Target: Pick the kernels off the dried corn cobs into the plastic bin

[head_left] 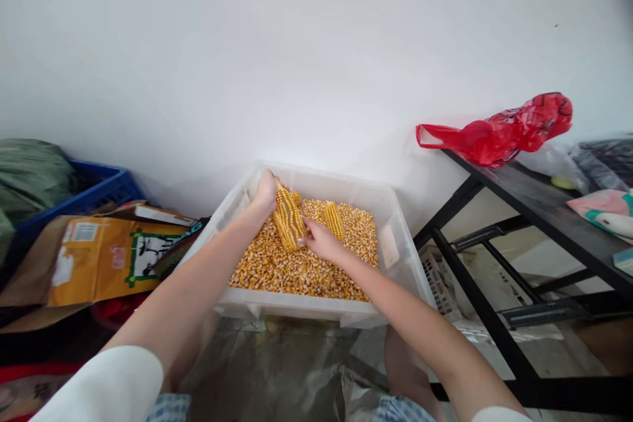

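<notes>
A yellow corn cob [288, 221] is held at a tilt above the loose corn kernels [306, 277], with some kernel rows gone along its length. My left hand [266, 192] is closed round its upper end. My right hand [321, 241] pinches the lower end, thumb against the kernels. Beyond the right hand, a second cob [334, 219] lies on the kernels. Part of another cob [296, 198] shows behind the held one. All this is inside a translucent plastic bin [306, 299], whose floor the kernels hide.
A white wall stands close behind the bin. At left are an orange cardboard box [103, 257] and a blue crate [99, 191]. A black-framed table [544, 211] stands at right, with a red plastic bag [514, 128] on its corner and a white basket [438, 280] below.
</notes>
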A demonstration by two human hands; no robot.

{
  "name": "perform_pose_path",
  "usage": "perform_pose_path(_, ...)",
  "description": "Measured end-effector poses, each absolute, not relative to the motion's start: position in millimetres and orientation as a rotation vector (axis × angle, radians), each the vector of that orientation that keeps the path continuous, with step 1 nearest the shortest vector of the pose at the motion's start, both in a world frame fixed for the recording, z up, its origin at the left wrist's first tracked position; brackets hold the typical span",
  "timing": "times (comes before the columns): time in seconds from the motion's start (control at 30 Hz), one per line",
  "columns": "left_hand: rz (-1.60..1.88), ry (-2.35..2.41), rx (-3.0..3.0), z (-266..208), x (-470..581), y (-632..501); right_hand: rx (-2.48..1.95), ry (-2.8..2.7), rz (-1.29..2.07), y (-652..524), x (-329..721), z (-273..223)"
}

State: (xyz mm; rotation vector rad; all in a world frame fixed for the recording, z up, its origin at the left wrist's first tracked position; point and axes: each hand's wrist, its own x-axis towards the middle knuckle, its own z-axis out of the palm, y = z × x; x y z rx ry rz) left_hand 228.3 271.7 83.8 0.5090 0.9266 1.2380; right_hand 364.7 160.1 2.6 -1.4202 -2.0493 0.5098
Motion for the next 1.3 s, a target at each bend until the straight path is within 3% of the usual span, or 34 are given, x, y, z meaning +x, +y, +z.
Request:
perform_pose_path(0.23, 1.268, 0.914, 0.677, 79.8, 228.5, 276.0, -1.428, -2.099, 0.663, 160.6, 369.0, 17.6)
perform_pose_path(0.87, 1.298, 0.929, 0.702, 80.7, 231.8, 272.4, -1.564, -1.928, 0.571, 154.0, 360.9, 9.5)
perform_pose_path(1.1, 1.256, 0.946, 0.74, 79.4, 233.2, 271.6, -1.47, -2.178, 0.717, 161.9, 370.8, 23.8)
perform_pose_path(1.3, 1.248, 0.97, 0.771, 76.3, 233.7, 272.4, -1.516, -2.197, 0.608, 156.3, 363.8, 20.2)
